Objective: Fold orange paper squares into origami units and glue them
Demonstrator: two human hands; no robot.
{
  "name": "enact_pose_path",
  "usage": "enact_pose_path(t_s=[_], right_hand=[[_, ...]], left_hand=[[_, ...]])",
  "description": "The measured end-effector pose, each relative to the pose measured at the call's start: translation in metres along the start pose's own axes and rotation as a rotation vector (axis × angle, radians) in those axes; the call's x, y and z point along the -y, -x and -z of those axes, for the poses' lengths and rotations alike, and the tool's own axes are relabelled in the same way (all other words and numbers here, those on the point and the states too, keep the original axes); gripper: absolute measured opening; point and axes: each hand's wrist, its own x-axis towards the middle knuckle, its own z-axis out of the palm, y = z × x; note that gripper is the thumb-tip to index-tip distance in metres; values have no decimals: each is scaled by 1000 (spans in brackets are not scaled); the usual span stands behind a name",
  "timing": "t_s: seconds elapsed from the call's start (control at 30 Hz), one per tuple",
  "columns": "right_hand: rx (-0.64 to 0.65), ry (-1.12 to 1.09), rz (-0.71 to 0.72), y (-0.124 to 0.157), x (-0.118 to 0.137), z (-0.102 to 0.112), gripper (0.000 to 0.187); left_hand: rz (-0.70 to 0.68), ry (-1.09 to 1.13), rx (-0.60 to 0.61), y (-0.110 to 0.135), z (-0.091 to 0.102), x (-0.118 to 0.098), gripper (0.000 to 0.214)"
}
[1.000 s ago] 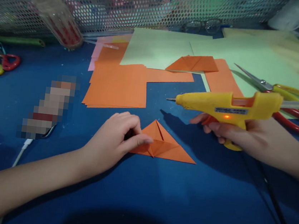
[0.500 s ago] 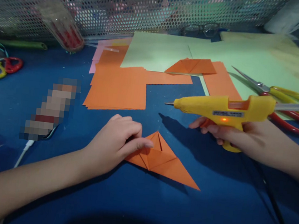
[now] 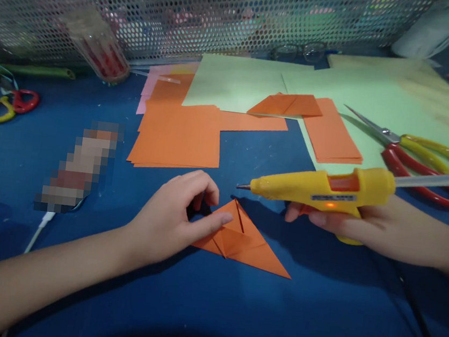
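My right hand [image 3: 367,228] is wrapped round the handle of a yellow hot glue gun [image 3: 295,187], its orange light lit and a clear glue stick [image 3: 437,181] sticking out the back. The metal nozzle points left, above the peak of a folded orange paper piece [image 3: 246,244]. This piece lies on the blue table, creased into a wide triangle with a raised flap. My left hand [image 3: 186,215] holds its left side, thumb on top and the other fingers curled behind, their tips partly hidden.
Orange paper sheets [image 3: 177,136] and pale green sheets [image 3: 242,81] lie behind. Another folded orange piece [image 3: 286,104] rests near orange strips [image 3: 334,132]. Scissors [image 3: 428,156] lie at right, other scissors handles [image 3: 25,101] at left. A jar [image 3: 104,49] stands by the perforated metal panel [image 3: 177,11].
The glue gun has come down and slightly left, its nozzle closer to the folded paper's peak. My left index finger has lifted a little, opening a gap above the thumb.
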Motion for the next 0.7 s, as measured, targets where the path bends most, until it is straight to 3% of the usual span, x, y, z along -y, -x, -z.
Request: enact_pose_path(t_s=[0.2, 0.33, 0.47, 0.6, 0.7], right_hand=[[10, -21, 62, 3, 3, -1, 20], [-19, -37, 99, 3, 1, -3, 23], [3, -45, 58, 2, 4, -6, 23], [20, -132, 16, 3, 6, -9, 21], [29, -52, 67, 2, 9, -10, 16]], left_hand=[[73, 44, -35, 2, 1, -3, 21], [10, 5, -100, 4, 1, -5, 25], [-200, -104, -158, 7, 0, -3, 26], [-434, -248, -155, 10, -2, -4, 15], [-666, -367, -105, 11, 0, -8, 12]])
